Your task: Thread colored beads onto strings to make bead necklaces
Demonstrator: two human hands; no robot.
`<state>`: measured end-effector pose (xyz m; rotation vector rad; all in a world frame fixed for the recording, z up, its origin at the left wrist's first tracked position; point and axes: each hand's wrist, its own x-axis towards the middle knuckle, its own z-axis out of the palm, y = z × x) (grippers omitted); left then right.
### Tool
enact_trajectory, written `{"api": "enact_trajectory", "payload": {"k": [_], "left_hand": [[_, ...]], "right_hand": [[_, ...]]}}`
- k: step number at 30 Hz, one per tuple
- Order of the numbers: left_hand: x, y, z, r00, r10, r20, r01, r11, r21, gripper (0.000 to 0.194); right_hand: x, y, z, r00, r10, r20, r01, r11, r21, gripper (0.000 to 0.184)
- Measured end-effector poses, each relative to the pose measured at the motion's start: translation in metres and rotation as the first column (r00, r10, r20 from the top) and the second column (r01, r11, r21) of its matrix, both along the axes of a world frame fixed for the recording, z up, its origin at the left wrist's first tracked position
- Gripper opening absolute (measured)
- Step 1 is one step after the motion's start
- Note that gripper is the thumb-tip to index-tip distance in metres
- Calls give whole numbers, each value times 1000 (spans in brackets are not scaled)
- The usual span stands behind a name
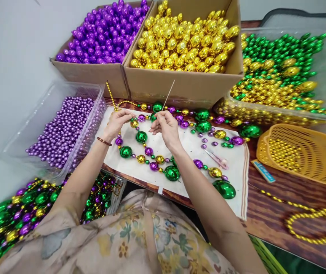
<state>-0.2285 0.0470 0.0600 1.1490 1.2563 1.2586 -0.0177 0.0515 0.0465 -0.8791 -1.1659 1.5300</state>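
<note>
My left hand (120, 121) is closed in a pinch at the end of a bead strand (149, 151) of green, gold and purple beads. Beside its fingertips sit a small green bead and a gold bead (134, 123); what exactly lies inside the pinch is partly hidden. My right hand (165, 127), a short way to the right, pinches a thin pale cord (169, 94) that sticks up straight past the fingers. Both hands are above a white cloth (117, 163). On the cloth's right part are loose purple and green beads (214, 144) and small pink-handled scissors (222, 163).
Behind stand cardboard boxes of purple beads (103, 34) and gold beads (180, 42). Clear bins hold small purple beads (63, 129) and green-and-gold beads (280, 72). At right are a yellow basket (323, 152), a blue packet (262, 171) and a gold bead string (302, 215). Finished-looking strands (34, 201) lie lower left.
</note>
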Motion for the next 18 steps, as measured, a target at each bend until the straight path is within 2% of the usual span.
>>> {"api": "enact_trajectory", "payload": {"k": [4, 6, 11, 18], "left_hand": [[-19, 2, -7, 996, 1, 84, 0, 1000, -7, 14], [-27, 4, -14, 998, 30, 63, -30, 1000, -3, 11], [-34, 10, -26, 976, 87, -199, -88, 996, 3, 8], [-40, 6, -38, 912, 50, -407, -50, 999, 12, 9]], "right_hand": [[-18, 4, -4, 1000, 21, -12, -21, 1000, -19, 30], [-22, 6, -7, 1000, 21, -20, -22, 999, -34, 29], [-21, 9, -15, 1000, 17, -12, -18, 995, -95, 32], [-6, 7, -27, 998, -67, -3, 66, 993, -96, 36]]}}
